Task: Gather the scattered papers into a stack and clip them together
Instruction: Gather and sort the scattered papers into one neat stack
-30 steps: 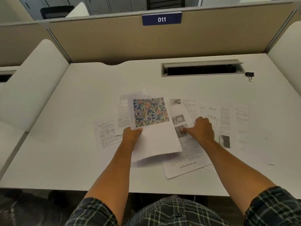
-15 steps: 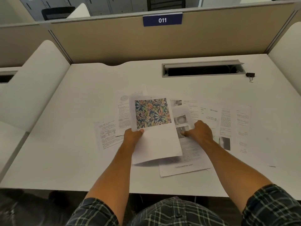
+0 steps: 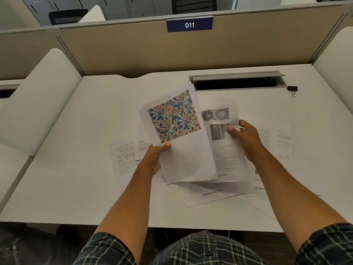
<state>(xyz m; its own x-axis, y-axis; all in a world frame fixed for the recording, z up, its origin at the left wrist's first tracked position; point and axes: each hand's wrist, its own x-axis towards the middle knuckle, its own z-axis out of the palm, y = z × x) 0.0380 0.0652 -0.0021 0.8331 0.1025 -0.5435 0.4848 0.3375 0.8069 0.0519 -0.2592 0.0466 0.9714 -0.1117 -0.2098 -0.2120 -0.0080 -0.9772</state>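
Head view: I am seeing the left hand grasping the floral-print sheet at its left edge, thumb on top, and holding it tilted above the white table. The right hand is pinching a sheet with grey photographs at its right edge, thumb on the printed face; this sheet is lying just behind the floral one, partly covered by it. Both grips are clenched on paper. More printed pages are lying flat under the hands: one text page to the left, several overlapping pages near the table's front edge, others to the right. A black binder clip is sitting well apart at the far right, beside the cable slot. Panel label is reading 011.
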